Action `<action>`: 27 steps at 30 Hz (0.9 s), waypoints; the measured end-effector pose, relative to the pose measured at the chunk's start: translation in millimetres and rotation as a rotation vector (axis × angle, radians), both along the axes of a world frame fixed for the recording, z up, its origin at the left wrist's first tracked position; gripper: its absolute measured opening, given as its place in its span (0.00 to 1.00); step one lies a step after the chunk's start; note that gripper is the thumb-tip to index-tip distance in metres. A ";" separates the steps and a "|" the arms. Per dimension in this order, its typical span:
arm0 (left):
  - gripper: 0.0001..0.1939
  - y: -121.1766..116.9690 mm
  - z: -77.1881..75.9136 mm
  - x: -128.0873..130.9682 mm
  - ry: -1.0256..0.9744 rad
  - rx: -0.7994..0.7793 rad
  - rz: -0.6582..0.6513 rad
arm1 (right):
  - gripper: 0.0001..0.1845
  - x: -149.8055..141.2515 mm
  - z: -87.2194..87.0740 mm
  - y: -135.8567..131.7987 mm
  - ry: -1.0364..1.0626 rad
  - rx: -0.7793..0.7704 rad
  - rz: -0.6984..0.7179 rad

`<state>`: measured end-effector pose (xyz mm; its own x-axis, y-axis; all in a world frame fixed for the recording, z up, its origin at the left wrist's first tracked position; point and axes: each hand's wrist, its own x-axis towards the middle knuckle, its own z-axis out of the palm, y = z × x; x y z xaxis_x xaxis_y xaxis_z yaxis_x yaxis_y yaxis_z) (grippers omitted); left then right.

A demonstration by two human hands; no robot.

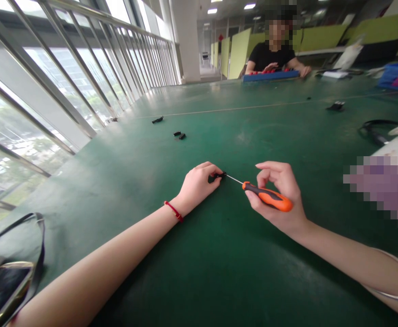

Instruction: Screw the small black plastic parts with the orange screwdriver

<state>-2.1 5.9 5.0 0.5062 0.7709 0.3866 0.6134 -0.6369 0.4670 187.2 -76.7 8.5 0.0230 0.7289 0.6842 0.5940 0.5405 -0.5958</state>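
My left hand (201, 181) rests on the green table with its fingers closed on a small black part (216, 176), whose kind I cannot make out. In my right hand (284, 190) lies a screwdriver (270, 198) with an orange and black handle, gripped between thumb and fingers. Its thin metal shaft points left and its tip meets the end of the black part close to my left fingertips. Part of the black piece is hidden behind my left fingers.
Small black pieces (179, 135) lie beyond my left hand, with another black piece (157, 120) farther off. A phone (6, 290) and strap sit at the lower left. Metal railing (83, 59) borders the left side. A person (270, 56) sits opposite behind a blue tray (267, 76).
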 end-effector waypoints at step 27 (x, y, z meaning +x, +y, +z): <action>0.08 1.0 -1.5 -0.5 0.004 0.012 0.007 | 0.13 0.3 -2.4 0.5 -0.070 0.073 -0.008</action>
